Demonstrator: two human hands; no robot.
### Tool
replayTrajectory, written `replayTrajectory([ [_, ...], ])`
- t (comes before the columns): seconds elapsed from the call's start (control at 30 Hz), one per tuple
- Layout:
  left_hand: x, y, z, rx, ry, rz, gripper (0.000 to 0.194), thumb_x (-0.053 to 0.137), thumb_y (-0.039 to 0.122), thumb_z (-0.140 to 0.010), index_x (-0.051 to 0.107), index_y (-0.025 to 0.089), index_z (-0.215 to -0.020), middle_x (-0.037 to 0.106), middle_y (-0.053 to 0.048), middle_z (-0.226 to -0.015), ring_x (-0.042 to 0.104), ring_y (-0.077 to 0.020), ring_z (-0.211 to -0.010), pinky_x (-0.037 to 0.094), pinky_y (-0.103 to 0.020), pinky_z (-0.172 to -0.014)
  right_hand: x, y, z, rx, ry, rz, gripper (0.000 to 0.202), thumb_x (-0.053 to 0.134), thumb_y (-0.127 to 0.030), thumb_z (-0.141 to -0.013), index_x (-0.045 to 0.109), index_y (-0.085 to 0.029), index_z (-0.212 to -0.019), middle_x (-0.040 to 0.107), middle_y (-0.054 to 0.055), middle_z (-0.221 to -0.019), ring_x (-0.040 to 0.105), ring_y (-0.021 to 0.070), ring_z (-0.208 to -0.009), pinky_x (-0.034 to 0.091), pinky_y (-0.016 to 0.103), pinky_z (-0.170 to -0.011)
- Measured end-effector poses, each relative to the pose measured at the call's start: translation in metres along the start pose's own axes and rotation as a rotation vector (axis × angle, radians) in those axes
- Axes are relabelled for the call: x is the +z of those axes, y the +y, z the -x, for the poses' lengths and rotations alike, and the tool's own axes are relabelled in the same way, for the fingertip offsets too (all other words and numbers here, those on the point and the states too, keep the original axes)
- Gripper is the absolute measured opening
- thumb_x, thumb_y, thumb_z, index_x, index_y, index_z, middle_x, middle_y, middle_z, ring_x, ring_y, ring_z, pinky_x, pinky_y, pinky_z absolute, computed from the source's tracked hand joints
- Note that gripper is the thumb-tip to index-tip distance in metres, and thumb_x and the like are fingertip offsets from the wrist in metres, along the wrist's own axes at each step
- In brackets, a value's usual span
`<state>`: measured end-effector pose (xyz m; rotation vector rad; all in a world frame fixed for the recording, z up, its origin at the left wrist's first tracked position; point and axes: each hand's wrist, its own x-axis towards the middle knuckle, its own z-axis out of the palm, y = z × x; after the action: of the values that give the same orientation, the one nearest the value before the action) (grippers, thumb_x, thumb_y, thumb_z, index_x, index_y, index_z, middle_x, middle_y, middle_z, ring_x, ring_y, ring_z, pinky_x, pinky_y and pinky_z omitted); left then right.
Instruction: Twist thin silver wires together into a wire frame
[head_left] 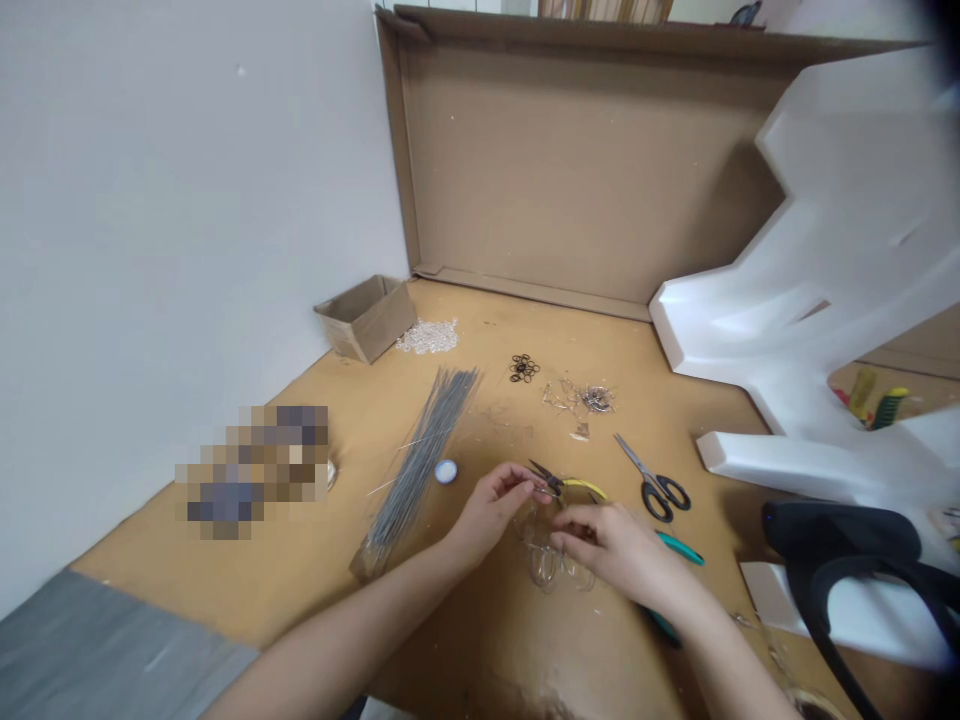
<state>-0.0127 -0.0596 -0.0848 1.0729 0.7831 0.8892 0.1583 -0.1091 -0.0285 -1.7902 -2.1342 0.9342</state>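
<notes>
My left hand (499, 508) is closed, thumb and fingertips pinching a thin piece of wire. Beneath the fingers is a wire shape with rounded loops (543, 568); whether it joins the pinched piece I cannot tell. Close by on the right, my right hand (604, 545) has bent fingers held a little apart beside the wire. Nothing shows between them. Just beyond both hands lie yellow-handled pliers (583, 487), partly covered by the fingers. A tool with teal handles (681, 547) lies partly under my right forearm.
A bundle of straight grey wires (424, 460) lies left, near a small round blue-and-white lid (445, 471). Black-handled scissors (658, 492) are right. Farther back are black rings (523, 368), bent wire pieces (596, 399), clear beads (429, 337) and a cardboard box (367, 318). White foam (720, 330) borders the right.
</notes>
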Motion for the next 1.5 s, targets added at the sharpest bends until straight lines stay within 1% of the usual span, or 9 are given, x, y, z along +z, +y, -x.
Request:
replayTrajectory([
  [0.23,0.0,0.0,0.0,-0.01,0.002,-0.003,0.017,0.057,0.03,-0.081,0.058,0.013,-0.085,0.068,-0.005,-0.079,0.063,-0.0169,-0.082,0.044,-0.03,-0.082,0.006,0.01,-0.001,0.007,0.069,-0.231,0.021,0.056,-0.036,-0.077,0.07,-0.022,-0.07,0.059,-0.002,-0.051,0.048,0.0113,-0.045,0.031,0.022,-0.046],
  [0.4,0.001,0.0,0.0,-0.02,0.011,-0.005,0.016,0.056,0.029,-0.081,0.057,0.013,-0.084,0.068,-0.005,-0.08,0.063,-0.0169,-0.082,0.044,-0.031,-0.082,0.005,0.015,0.003,0.024,0.023,-0.321,0.023,0.057,-0.038,-0.077,0.071,-0.023,-0.067,0.062,-0.002,-0.048,0.05,0.0124,-0.044,0.033,0.023,-0.045],
  [0.6,0.001,-0.001,0.001,0.005,-0.019,-0.016,0.017,0.056,0.031,-0.081,0.057,0.014,-0.084,0.067,-0.005,-0.083,0.064,-0.018,-0.083,0.044,-0.032,-0.082,0.012,0.02,0.002,0.097,0.107,-0.401,0.022,0.065,-0.036,-0.068,0.072,-0.022,-0.084,0.065,-0.001,-0.058,0.056,0.0137,-0.051,0.037,0.022,-0.048],
  [0.8,0.001,-0.003,0.001,0.036,-0.056,-0.051,0.018,0.057,0.032,-0.081,0.058,0.014,-0.083,0.064,-0.005,-0.084,0.064,-0.0169,-0.081,0.045,-0.03,-0.08,0.024,0.02,0.002,0.118,0.113,-0.553,0.024,0.059,-0.027,-0.069,0.066,-0.016,-0.089,0.067,0.003,-0.071,0.058,0.0139,-0.059,0.043,0.024,-0.056],
  [1.0,0.0,0.0,0.002,0.018,-0.152,-0.078,0.022,0.061,0.035,-0.078,0.058,0.014,-0.084,0.062,-0.003,-0.081,0.06,-0.012,-0.065,0.046,-0.028,-0.07,0.026,0.011,0.008,0.048,0.236,-0.358,0.027,0.051,-0.019,-0.071,0.065,-0.018,-0.094,0.064,0.001,-0.068,0.053,0.0123,-0.054,0.042,0.023,-0.053],
  [1.13,-0.003,0.002,0.005,-0.032,-0.259,-0.177,0.032,0.067,0.035,-0.072,0.058,0.014,-0.093,0.062,-0.005,-0.087,0.059,-0.0144,-0.074,0.045,-0.027,-0.07,0.026,0.006,0.011,0.035,0.301,-0.234,0.022,0.049,-0.017,-0.071,0.065,-0.02,-0.086,0.062,0.0,-0.066,0.054,0.0133,-0.056,0.042,0.023,-0.054],
  [1.23,-0.005,0.006,0.008,-0.047,-0.293,-0.275,0.04,0.069,0.034,-0.07,0.057,0.015,-0.102,0.063,-0.008,-0.094,0.058,-0.0169,-0.084,0.045,-0.028,-0.075,0.027,0.007,0.012,0.081,0.338,-0.299,0.015,0.051,-0.02,-0.071,0.062,-0.019,-0.081,0.061,0.0,-0.065,0.054,0.0133,-0.055,0.042,0.023,-0.053],
  [1.4,0.001,0.009,0.016,-0.012,-0.326,-0.461,0.059,0.071,0.029,-0.065,0.048,0.02,-0.119,0.062,-0.005,-0.095,0.056,-0.0138,-0.072,0.042,-0.023,-0.063,0.032,0.007,0.009,0.114,0.347,-0.41,0.011,0.051,-0.021,-0.072,0.059,-0.02,-0.079,0.06,0.0,-0.065,0.053,0.0132,-0.054,0.042,0.023,-0.052],
  [1.5,0.005,0.008,0.019,0.039,-0.302,-0.531,0.042,0.061,0.025,-0.073,0.051,0.019,-0.114,0.061,-0.002,-0.081,0.052,-0.0117,-0.065,0.039,-0.021,-0.058,0.034,0.005,0.008,0.103,0.344,-0.421,0.009,0.051,-0.021,-0.073,0.059,-0.02,-0.077,0.059,0.0,-0.063,0.052,0.013,-0.054,0.041,0.023,-0.051],
])
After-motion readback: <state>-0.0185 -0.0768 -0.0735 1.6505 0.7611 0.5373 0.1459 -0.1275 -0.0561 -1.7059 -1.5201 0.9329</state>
